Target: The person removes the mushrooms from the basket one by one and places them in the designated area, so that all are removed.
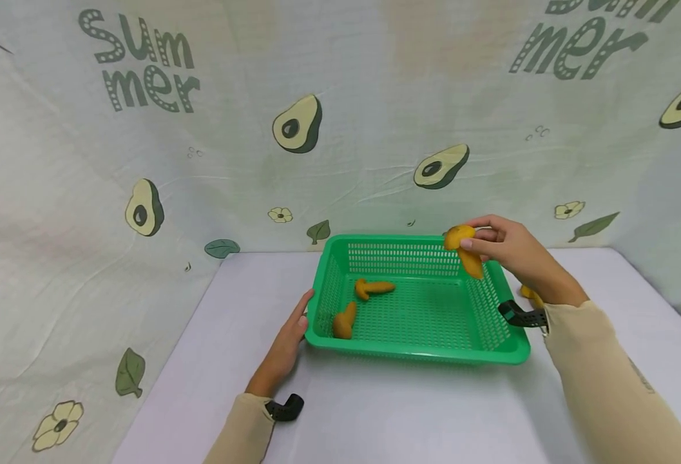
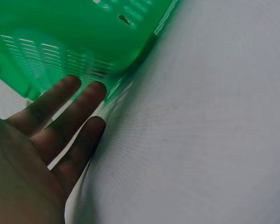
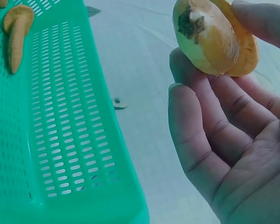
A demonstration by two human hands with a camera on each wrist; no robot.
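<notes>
My right hand pinches an orange-yellow mushroom between thumb and fingers, over the back right corner of a green plastic basket. The mushroom's cap points up and its stem hangs down in the head view. Up close in the right wrist view, the pale stem end has a dark dirty patch. Two brownish-orange mushrooms, one lying sideways and one nearer the front, lie in the basket's left part. At the basket's left side, my left hand touches the wall with extended fingers.
Another yellow-orange piece lies right of the basket, partly hidden behind my right wrist. The basket stands on a white tabletop. Behind it hangs a cloth printed with avocados, leaves and lettering.
</notes>
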